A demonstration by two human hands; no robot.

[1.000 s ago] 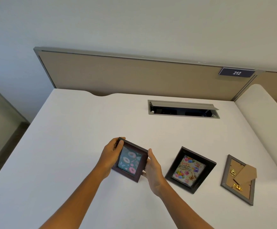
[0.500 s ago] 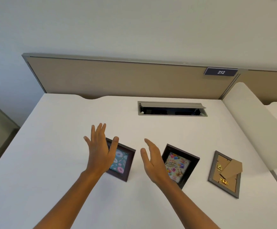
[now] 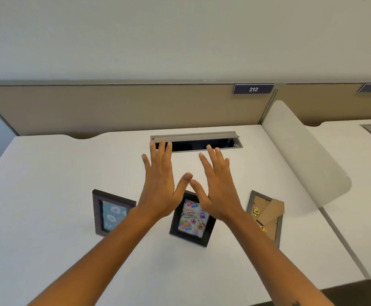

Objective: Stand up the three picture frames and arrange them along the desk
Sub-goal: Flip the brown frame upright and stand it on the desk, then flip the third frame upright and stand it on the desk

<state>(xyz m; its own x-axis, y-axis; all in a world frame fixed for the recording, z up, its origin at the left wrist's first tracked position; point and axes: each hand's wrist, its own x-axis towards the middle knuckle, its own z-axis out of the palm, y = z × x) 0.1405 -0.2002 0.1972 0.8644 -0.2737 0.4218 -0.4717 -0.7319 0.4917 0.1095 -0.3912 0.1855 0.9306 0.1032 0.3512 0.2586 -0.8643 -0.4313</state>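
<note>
Both hands, left hand (image 3: 160, 186) and right hand (image 3: 218, 188), are spread open holding nothing above the white desk (image 3: 47, 195), with the doughnut frame (image 3: 110, 212), birthday frame (image 3: 191, 219) and face-down frame (image 3: 266, 215) in a row below.

Soft, even light fills the room — bright, no glare on the white counter (image 3: 47, 195). Shadows are faint, only a thin one beside the middle frame (image 3: 191, 219). Wide-angle bend curves the partition (image 3: 114, 107) at the edges; the hands (image 3: 160, 191) and frames look slightly smeared.
</note>
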